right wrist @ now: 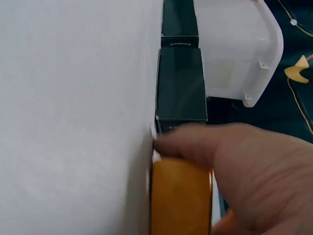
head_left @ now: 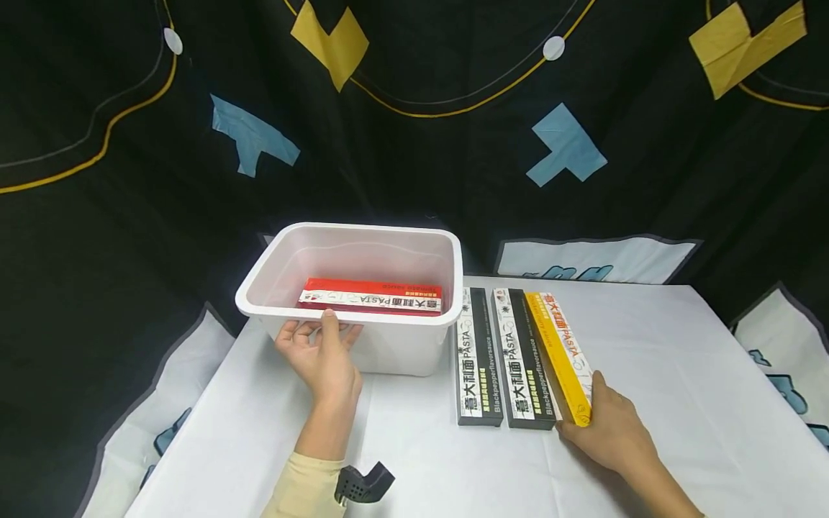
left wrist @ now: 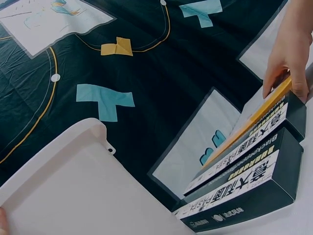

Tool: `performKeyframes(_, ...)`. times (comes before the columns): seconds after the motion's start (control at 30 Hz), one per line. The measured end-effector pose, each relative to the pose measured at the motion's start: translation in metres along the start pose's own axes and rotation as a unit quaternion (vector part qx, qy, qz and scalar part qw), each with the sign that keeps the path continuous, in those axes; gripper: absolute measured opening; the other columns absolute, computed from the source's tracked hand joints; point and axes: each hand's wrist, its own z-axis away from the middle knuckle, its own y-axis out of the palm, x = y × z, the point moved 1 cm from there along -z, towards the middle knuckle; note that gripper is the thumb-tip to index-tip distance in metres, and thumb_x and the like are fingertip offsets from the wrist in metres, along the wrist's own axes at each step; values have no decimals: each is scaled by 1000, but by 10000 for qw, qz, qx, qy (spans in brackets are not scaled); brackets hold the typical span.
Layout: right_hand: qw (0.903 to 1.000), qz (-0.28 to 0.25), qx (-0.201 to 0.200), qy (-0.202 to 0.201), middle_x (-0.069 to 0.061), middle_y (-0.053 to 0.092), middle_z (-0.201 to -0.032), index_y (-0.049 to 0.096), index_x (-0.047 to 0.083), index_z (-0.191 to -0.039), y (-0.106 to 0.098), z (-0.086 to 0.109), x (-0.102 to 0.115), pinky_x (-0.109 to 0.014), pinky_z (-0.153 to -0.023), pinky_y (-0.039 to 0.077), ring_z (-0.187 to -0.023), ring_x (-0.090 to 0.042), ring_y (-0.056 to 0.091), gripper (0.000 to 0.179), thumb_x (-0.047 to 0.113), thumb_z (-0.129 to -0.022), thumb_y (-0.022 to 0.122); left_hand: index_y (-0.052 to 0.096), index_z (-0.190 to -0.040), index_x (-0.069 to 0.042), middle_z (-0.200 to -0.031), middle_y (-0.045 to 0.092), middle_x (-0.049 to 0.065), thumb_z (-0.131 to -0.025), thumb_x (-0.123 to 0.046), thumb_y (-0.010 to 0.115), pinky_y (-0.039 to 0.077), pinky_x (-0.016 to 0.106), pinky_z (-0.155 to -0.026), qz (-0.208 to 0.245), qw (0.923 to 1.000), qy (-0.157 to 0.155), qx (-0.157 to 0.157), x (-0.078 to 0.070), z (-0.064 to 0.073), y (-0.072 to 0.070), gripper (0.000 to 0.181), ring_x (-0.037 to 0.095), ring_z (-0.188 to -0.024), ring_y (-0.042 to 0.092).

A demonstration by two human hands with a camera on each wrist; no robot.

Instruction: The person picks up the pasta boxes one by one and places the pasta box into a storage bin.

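Note:
My left hand (head_left: 332, 363) holds the front rim of a white plastic bin (head_left: 395, 345), thumb at the rim and fingers below it. Inside the bin lies a red pasta box (head_left: 372, 286). At the right, my right hand (head_left: 614, 426) grips the near end of a yellow pasta box (head_left: 558, 349), its thumb on the left side. That box is tilted and leans close against a black pasta box (head_left: 523, 352). A second black pasta box (head_left: 478, 352) lies between it and the bin. In the right wrist view the thumb crosses between the yellow box (right wrist: 181, 196) and the neighbouring black one (right wrist: 181, 83).
A white cloth covers the table (head_left: 447, 467). Behind it hangs a dark curtain (head_left: 421, 165) with yellow and blue patches. A black wrist strap piece (head_left: 364, 483) sticks out beside the left sleeve (head_left: 304, 485).

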Motion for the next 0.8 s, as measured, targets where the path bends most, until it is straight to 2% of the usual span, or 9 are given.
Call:
performKeyframes(0.17, 9962, -671, -224, 510, -33, 48, -134, 24, -9, -148, -7, 2, -4, -60, -80, 50, -104, -41, 55, 110, 37, -67, 84, 24, -127, -11, -116, 45, 17, -94, -5, 63, 59, 47, -77, -35, 10000, -13, 51, -1, 0, 0, 51, 33, -88, 64)
performKeyframes(0.3, 9823, -1461, -437, 1084, -31, 42, -141, 24, -1, -151, -16, 6, -6, -59, -89, 46, -115, -42, 50, 109, 38, -70, 84, 25, -127, -11, -118, 45, 17, -94, -6, 64, 59, 46, -77, -32, 10000, -5, 68, -2, 1, 0, 51, 33, -90, 64)
performKeyframes(0.5, 9488, -2556, -1044, 1535, -21, 45, -143, 33, 11, -151, -24, 14, -8, -49, -96, 41, -121, -33, 45, 95, 33, -74, 85, 24, -128, -12, -119, 44, 17, -94, -7, 64, 59, 45, -78, -41, 9999, -20, 132, -2, 2, -1, 52, 35, -94, 64)
performKeyframes(0.63, 9318, -2963, -1149, 1753, -15, 41, -147, 31, 18, -153, -27, 15, -8, -43, -100, 44, -124, -28, 43, 92, 33, -78, 82, 24, -128, -12, -120, 43, 17, -94, -8, 64, 59, 45, -79, -34, 9999, -15, 165, -2, 2, -1, 52, 35, -95, 64)
performKeyframes(0.7, 9238, -3134, -1126, 1890, -13, 39, -149, 29, 21, -154, -28, 15, -9, -29, -96, 47, -124, -27, 43, 91, 34, -80, 81, 24, -127, -12, -120, 43, 17, -94, -8, 64, 59, 45, -79, -37, 9999, -26, 162, -2, 2, -1, 52, 35, -95, 63)
performKeyframes(0.8, 8959, -3712, -1193, 2128, -10, 38, -147, 32, 22, -152, -31, 15, -10, -13, -82, 49, -120, -24, 43, 86, 27, -81, 81, 24, -127, -12, -120, 43, 16, -94, -9, 64, 58, 45, -79, -61, 9998, -38, 176, -2, 2, -2, 52, 35, -96, 63)
